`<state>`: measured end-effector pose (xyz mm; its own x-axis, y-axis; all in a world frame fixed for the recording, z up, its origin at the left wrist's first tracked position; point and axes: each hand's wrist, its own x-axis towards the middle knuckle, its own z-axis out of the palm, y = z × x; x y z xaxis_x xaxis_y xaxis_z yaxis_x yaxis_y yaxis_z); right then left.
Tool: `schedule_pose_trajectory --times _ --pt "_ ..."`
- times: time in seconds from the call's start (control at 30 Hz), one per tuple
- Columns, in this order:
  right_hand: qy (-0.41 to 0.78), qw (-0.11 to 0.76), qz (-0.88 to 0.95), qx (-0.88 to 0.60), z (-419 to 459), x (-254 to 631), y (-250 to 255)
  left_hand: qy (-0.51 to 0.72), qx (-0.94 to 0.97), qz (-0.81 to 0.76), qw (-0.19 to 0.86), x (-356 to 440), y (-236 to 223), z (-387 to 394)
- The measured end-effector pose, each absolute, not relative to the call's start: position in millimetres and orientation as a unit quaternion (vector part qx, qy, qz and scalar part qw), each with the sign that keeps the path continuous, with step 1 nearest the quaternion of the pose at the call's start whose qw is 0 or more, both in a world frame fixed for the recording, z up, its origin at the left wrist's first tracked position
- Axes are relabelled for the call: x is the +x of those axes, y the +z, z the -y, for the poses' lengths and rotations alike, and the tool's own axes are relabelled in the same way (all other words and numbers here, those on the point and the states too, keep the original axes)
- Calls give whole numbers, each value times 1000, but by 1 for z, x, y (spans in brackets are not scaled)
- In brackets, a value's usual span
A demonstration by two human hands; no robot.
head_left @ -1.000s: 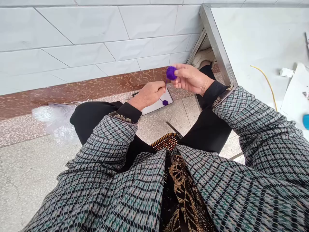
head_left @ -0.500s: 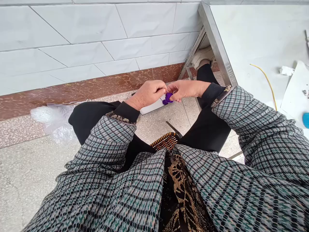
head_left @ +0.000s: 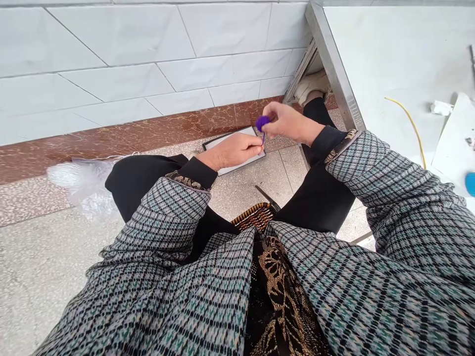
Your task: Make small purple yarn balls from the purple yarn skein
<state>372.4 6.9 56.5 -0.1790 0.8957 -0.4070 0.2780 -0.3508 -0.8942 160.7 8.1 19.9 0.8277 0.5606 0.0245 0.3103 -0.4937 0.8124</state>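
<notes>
My right hand (head_left: pixel 287 121) is closed on a small, rounded bundle of purple yarn (head_left: pixel 261 122), held by the fingertips. From the bundle a short purple strand runs down to my left hand (head_left: pixel 233 150), whose thumb and fingers pinch its lower end. The left hand is lower and a little to the left of the right one. Below both hands lies a flat white panel with a dark edge (head_left: pixel 242 166), partly covered by the left hand and wrist.
Clear plastic with white strands (head_left: pixel 83 185) lies on the floor at left. A white table with a metal edge (head_left: pixel 336 64) stands at right, bearing a yellow cord (head_left: pixel 410 122) and a blue object (head_left: pixel 470 184). A tiled wall (head_left: pixel 148 39) rises ahead. A woven seat edge (head_left: pixel 254 217) shows between the legs.
My hands have moved apart: the right went up and right with the purple bundle, the left slightly down. A purple strand now stretches between them, and more of the white panel shows.
</notes>
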Motion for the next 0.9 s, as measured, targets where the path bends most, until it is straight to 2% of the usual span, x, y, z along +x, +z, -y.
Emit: schedule_pose_trajectory --times 0.1,0.13,0.2,0.33,0.47,0.57,0.63,0.73,0.83,0.9 --pt "610 111 571 -538 -2 375 53 189 845 -295 405 156 23 -13" --pt "632 79 577 -511 0 375 55 200 841 -306 399 155 23 -15" --pt "678 73 562 -468 2 373 61 215 832 -325 395 153 22 -19" --pt "738 202 463 -447 0 371 75 233 808 -372 393 152 17 -25" --pt "711 368 384 -460 -5 370 82 209 818 -362 396 156 11 -21" --pt "673 397 378 -497 -8 369 77 163 845 -285 422 161 11 -13" --pt "646 357 402 -542 -8 370 69 144 859 -246 426 162 15 -9" --pt "600 248 493 -578 -6 372 58 165 864 -249 405 160 21 -8" --pt "622 120 567 -527 -1 373 58 215 848 -300 381 154 24 -13" --pt "668 87 565 -475 3 372 64 241 833 -335 369 151 22 -19"
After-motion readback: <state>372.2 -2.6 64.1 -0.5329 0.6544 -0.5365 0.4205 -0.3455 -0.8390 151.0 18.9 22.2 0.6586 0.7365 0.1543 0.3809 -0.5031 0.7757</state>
